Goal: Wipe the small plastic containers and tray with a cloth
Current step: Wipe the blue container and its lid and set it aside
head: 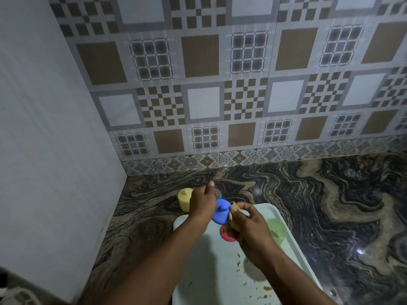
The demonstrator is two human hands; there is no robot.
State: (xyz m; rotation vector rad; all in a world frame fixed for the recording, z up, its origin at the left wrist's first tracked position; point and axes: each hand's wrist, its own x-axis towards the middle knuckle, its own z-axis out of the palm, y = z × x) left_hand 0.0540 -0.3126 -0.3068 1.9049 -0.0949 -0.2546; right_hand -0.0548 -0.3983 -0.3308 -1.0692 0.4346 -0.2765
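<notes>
My left hand [201, 203] holds a small blue plastic container lid [220, 213] with a knob, lifted over the far end of the pale green tray [209, 267]. My right hand [248, 230] grips a folded tan cloth [234, 214] and presses it against the blue lid's right edge. A pink container [226, 235] sits on the tray just under my right hand, partly hidden. A light green container [275, 228] rests on the tray to the right. A yellow lidded container [184, 200] stands on the counter behind my left hand.
The tray carries yellowish food smears and crumbs [265, 288] near its front right. A whitish round container [253, 271] lies on the tray beside my right forearm. The marbled stone counter [330, 205] runs to the tiled back wall [220, 84]; a plain wall [55, 128] closes the left.
</notes>
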